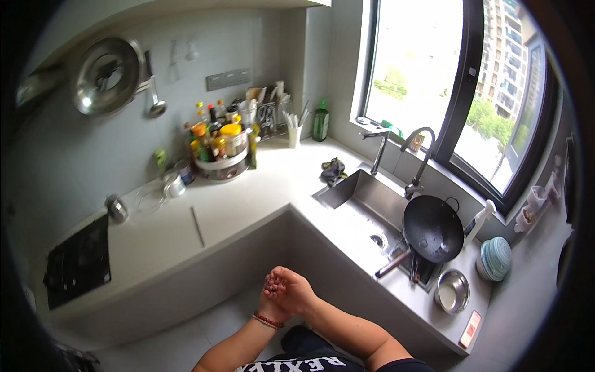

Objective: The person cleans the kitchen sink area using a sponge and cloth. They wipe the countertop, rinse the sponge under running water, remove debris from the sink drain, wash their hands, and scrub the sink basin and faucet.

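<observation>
My left hand, with a red bead bracelet at its wrist, and my right hand are pressed together low in the middle of the view, before the counter's inner corner. The right hand overlaps the left and hides much of it. Small, dark reddish shapes show between them at the fingers; whether they are fingertips or held bits I cannot tell. Right of the hands is a steel sink, and a black wok with a dark handle rests over its right end. A steel bowl holding something whitish stands beyond.
A phone lies at the counter's right end, near stacked blue bowls. A crumpled dark cloth lies by the sink, below a faucet. Left are a bottle rack, glass jars and a black cooktop. The counter edge bends before me.
</observation>
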`<state>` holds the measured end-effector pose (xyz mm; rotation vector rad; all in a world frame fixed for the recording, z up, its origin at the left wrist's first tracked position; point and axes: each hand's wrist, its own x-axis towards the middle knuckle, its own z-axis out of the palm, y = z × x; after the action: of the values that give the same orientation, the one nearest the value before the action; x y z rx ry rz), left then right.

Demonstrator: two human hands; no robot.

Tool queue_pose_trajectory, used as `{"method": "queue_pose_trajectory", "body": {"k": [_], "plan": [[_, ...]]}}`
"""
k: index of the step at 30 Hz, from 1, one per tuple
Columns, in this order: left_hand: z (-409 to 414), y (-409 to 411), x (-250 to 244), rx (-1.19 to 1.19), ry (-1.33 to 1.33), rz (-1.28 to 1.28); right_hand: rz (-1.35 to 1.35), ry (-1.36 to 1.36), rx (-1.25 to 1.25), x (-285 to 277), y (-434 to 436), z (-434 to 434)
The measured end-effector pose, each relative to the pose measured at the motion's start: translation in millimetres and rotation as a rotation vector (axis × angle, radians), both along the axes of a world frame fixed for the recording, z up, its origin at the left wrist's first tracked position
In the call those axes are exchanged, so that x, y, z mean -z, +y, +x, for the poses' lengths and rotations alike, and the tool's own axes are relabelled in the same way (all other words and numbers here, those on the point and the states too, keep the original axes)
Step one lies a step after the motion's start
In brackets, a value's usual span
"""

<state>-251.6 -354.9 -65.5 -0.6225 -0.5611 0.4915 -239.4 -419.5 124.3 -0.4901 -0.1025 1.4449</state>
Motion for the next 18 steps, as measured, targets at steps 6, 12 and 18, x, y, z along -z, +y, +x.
{"method": "queue_pose_trajectory", "body": {"k": [6, 12, 18], "plan": [[128.0, 59.9, 10.1, 0.429, 0.075, 0.056, -0.089, -0.010, 0.205, 6.2, 57.3, 152.8], [271.3, 87.0, -58.4, 0.648, 0.619, 0.553, -0.100, 0.020, 0.480, 35.6, 64.8, 306.9], [409.1, 110.7, -42.3, 0.995, 0.762, 0.854, -0.272, -0.008, 0.956, 89.2, 44.3, 426.5]]}}
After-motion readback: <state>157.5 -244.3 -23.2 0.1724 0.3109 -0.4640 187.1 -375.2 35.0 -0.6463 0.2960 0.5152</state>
